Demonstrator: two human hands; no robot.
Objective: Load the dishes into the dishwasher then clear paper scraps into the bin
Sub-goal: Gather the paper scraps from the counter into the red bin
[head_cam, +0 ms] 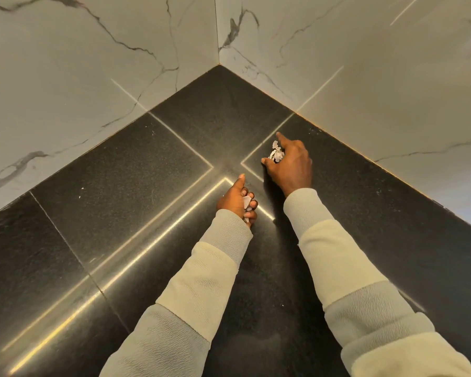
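Both my hands reach over a black stone countertop (136,172) in a corner. My right hand (290,161) lies palm down near the corner, its index finger stretched forward, its thumb and curled fingers gathering a small clump of white paper scraps (275,153). My left hand (238,198) sits closer to me, thumb pointing forward, fingers curled round more white paper scraps (247,203) that show between them. Both arms wear pale cream sleeves. No dishes, dishwasher or bin are in view.
White marble-look walls (93,63) meet at the corner behind the counter and close off the far side. A few tiny white specks (82,188) lie on the counter at the left. Bright reflected light strips cross the dark surface.
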